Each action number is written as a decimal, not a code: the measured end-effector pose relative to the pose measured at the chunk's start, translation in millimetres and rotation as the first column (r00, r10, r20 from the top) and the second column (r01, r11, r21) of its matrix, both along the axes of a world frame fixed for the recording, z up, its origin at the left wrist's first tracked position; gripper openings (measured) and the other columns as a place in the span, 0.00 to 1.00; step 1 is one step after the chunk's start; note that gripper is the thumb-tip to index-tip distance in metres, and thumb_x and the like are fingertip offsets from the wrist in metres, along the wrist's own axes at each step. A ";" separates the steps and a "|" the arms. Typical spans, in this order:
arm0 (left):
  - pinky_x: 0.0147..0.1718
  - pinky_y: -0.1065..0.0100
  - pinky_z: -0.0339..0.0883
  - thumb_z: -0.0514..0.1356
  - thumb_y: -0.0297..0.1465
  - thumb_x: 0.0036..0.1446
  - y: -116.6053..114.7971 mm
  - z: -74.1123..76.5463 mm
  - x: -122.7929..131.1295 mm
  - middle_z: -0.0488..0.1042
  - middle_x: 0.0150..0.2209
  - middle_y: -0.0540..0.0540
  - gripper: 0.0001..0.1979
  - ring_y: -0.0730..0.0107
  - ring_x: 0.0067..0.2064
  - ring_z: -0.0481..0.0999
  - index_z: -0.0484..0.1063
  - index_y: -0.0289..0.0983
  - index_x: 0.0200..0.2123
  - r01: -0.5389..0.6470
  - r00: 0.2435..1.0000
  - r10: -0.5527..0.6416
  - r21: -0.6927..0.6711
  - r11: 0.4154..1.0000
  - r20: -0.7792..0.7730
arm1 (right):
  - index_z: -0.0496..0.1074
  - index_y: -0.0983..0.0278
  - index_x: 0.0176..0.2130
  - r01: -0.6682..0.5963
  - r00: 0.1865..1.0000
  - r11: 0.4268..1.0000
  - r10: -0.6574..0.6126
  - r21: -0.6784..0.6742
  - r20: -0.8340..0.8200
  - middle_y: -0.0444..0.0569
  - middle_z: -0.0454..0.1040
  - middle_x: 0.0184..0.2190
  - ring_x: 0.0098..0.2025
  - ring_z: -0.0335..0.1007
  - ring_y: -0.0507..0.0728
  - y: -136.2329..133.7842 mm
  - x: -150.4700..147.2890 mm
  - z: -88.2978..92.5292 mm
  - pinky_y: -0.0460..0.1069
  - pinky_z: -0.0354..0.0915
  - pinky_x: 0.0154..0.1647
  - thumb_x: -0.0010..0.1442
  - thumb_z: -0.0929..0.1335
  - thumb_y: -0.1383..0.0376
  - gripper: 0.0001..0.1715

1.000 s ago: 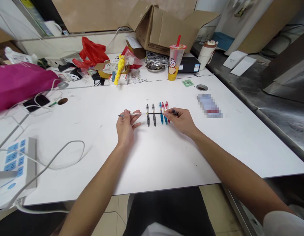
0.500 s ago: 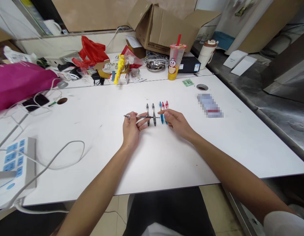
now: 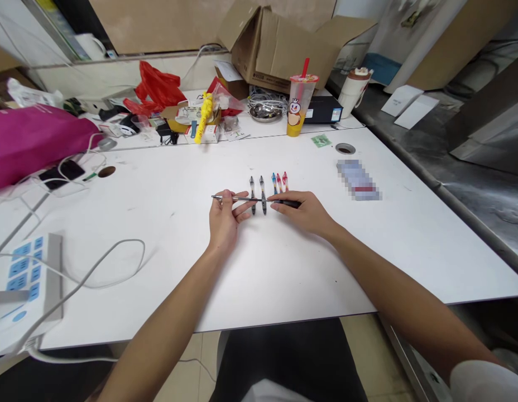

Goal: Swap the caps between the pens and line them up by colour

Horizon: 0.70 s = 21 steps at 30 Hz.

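Note:
My left hand (image 3: 225,220) is closed on a slim, clear and dark pen barrel (image 3: 236,198), pinched between thumb and fingers and lying level, its thin end pointing right. My right hand (image 3: 303,211) grips a black pen grip section (image 3: 290,203), which meets the thin end between the hands; how far one sits inside the other is too small to tell. Under and behind the hands lie two black pens (image 3: 252,187) (image 3: 262,187), side by side. Next to them, a blue pen (image 3: 274,181) and two red-topped pens (image 3: 279,182) (image 3: 285,180) are partly hidden by my right hand.
A drink cup (image 3: 298,111) with a red straw stands at the back, before an open cardboard box (image 3: 276,50). At right lies a blurred-out flat item (image 3: 359,181) near a tape-like ring (image 3: 345,148). A power strip (image 3: 28,273) and cable occupy the left.
The black grip section now shows in my right hand, lined up with the barrel's thin end. My right hand's fingers have straightened along it. The left hand stays nearly still.

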<state>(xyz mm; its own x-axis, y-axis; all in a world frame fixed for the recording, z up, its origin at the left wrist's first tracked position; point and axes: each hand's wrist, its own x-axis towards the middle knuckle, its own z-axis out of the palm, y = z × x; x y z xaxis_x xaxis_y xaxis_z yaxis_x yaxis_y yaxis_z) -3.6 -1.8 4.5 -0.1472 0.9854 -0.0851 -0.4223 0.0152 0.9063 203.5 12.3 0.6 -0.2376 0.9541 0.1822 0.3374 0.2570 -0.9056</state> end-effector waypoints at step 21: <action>0.24 0.77 0.70 0.62 0.48 0.65 0.7 0.4 -1.3 0.80 0.49 0.41 0.18 0.63 0.41 0.86 0.66 0.39 0.40 -0.002 1.000 0.002 -0.008 1.000 0.003 | 0.81 0.56 0.53 -0.152 0.988 0.981 0.149 0.120 0.031 0.46 0.70 0.33 0.32 0.62 0.53 -0.8 4.4 3.9 0.51 0.59 0.36 0.67 0.67 0.61 0.18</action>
